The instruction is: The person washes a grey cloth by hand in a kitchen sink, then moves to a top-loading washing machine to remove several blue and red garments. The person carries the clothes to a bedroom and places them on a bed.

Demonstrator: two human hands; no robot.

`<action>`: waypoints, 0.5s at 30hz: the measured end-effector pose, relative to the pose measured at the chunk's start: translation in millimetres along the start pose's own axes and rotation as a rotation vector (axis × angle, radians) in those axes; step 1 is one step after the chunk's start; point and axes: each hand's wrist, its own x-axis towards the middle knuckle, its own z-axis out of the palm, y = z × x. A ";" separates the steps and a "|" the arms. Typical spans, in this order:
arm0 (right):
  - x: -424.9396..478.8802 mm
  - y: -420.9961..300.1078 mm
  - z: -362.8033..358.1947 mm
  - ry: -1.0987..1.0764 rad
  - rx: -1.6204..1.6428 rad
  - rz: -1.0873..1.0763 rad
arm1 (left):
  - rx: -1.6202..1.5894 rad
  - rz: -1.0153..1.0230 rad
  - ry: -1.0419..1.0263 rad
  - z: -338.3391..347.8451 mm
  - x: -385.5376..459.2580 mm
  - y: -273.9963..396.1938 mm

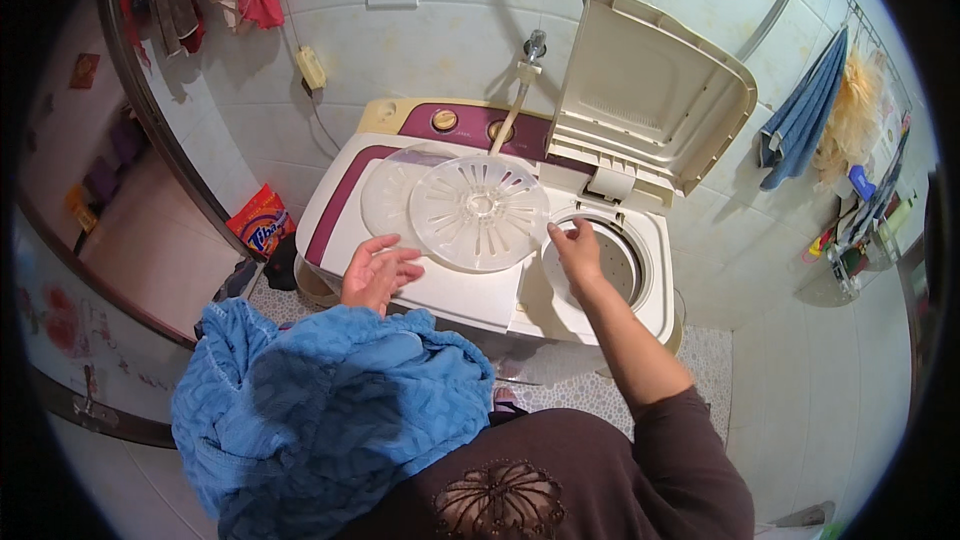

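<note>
A blue plush cloth [330, 397] is draped over my left forearm and hangs in front of me. My left hand [379, 270] comes out above it, palm turned up and fingers spread, holding nothing. My right hand [576, 247] is over the round spin tub opening [626, 259] of a twin-tub washing machine [450, 300], its thumb and fingers apart. Close to its fingertips is the right edge of a clear slotted plastic disc [517, 217]. This disc lies on the white wash-side lid, partly over a second clear plastic disc [386, 199].
The spin-side lid [645, 82] stands raised against the tiled wall. A tap [534, 49] with a hose [510, 116] reaches down behind the control panel [420, 124]. At left are a red detergent bag [262, 221] and a doorway; a blue towel [806, 112] hangs at right.
</note>
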 end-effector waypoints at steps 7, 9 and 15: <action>27.6 22.4 28.4 -0.258 0.309 0.268 | 0.217 -0.003 0.406 -1.1 48.0 -59.5; 29.5 17.4 25.3 -0.265 0.462 0.282 | 0.329 -0.032 0.440 -6.4 54.9 -70.3; 19.4 -8.3 -28.6 -0.293 0.690 0.152 | 0.854 0.011 0.654 -2.4 58.8 -69.6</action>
